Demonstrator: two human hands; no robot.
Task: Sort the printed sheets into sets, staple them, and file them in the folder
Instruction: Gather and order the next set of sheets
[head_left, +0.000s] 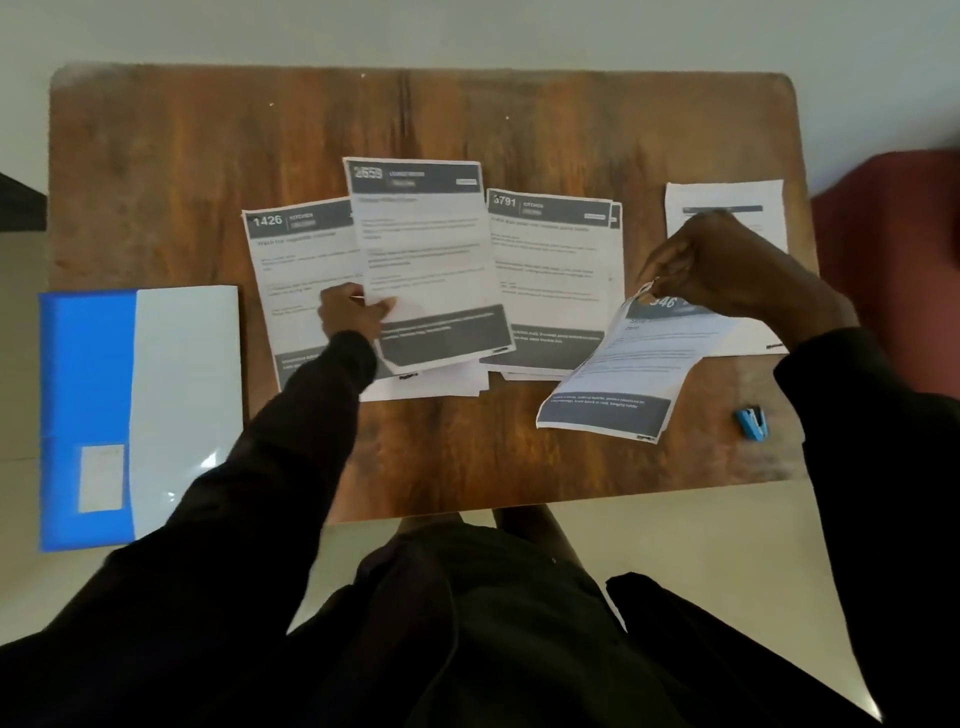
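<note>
Your sleeves (291, 467) reach over the table (208, 156). Your right hand (727, 270) pinches the top corner of sheet 346 (623, 374), which sags toward you; your left hand (353, 312) pinches the edge of sheet 2659 (431, 249). Stack 5791 (550, 280) lies between your hands, sheet 1426 (291, 280) under the left, stapler (751, 423) near your right forearm, folder (135, 410) left of your left arm.

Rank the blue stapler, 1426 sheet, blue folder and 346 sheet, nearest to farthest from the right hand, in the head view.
1. 346 sheet: pinched at its top edge by the right hand.
2. blue stapler: right side, by the table's near edge.
3. 1426 sheet: left of centre.
4. blue folder: far left.
</note>
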